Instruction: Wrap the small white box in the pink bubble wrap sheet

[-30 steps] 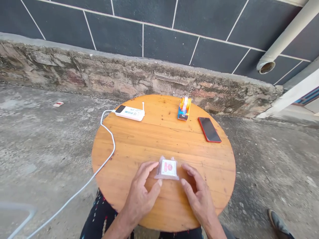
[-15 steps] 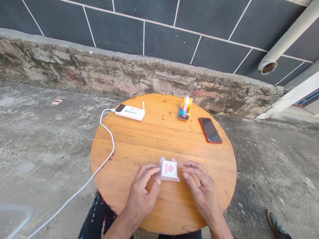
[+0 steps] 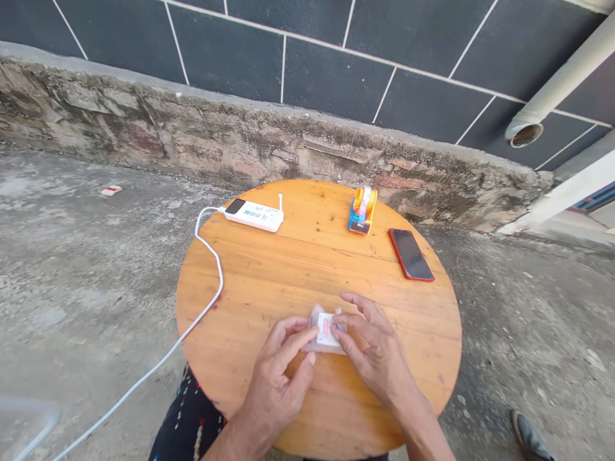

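Note:
A small white box with a red label [image 3: 325, 328], wrapped in clear bubble wrap, lies on the round wooden table [image 3: 269, 275] between my hands. My left hand [image 3: 281, 368] is at its left side, fingers apart and fingertips touching or very near the wrap. From the right, my right hand [image 3: 372, 339] reaches over the box's right edge. Its fingers are spread, with the thumb and a fingertip over the printed face and hiding part of it. Neither hand lifts the box.
A white power bank-like device [image 3: 254, 215] with a white cable [image 3: 220, 269] sits at the back left. Toward the back right are a tape dispenser [image 3: 362, 211] and a red-cased phone [image 3: 410, 254]. A stone wall base [image 3: 240, 144] stands behind the table.
My right hand has moved left onto the right part of the wrapped box. My left hand has shifted slightly right, closer to it. The view has tilted a little.

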{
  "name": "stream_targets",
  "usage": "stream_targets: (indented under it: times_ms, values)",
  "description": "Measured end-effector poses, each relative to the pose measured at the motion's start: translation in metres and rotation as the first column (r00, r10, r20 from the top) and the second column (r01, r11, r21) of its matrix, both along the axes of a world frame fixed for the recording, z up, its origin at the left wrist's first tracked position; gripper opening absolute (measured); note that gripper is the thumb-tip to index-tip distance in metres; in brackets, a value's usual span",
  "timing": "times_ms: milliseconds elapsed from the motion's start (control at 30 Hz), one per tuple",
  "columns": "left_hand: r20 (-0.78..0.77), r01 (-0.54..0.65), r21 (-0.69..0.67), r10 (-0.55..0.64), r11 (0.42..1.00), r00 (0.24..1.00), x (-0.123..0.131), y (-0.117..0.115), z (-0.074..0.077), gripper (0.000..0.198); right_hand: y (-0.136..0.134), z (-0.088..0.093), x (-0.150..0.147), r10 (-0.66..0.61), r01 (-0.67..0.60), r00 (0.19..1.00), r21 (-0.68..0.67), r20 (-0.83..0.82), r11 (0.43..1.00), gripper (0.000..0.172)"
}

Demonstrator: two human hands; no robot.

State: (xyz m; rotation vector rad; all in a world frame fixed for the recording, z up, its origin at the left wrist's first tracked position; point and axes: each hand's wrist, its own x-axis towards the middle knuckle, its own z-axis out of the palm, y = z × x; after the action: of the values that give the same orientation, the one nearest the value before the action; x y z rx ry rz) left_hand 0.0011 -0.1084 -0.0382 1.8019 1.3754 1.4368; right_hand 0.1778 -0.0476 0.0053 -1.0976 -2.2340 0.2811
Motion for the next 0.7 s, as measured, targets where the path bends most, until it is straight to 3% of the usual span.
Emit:
stream_targets:
  times_ms: [200,533,700]
  values:
    - [-0.002,0.017,0.014,-0.017,1.0,1.0,0.0005,0.0014,-0.0021,0.039,0.0041,0.0044,-0.0028,0.006,-0.008,0.998,0.036,0.062,0.999,0.017]
    - [-0.027,0.002,0.038,-0.001,0.999,1.0,-0.0002,0.0007,-0.0013,0.037,0.0042,0.0056,-0.0029,0.023,-0.024,0.999,-0.026,-0.038,0.999,0.014]
    - [-0.037,0.013,0.052,-0.012,0.999,0.999,0.0004,0.0001,-0.0029,0.04,0.0026,0.0059,0.0022,0.066,-0.066,0.996,0.003,0.054,0.998,0.015]
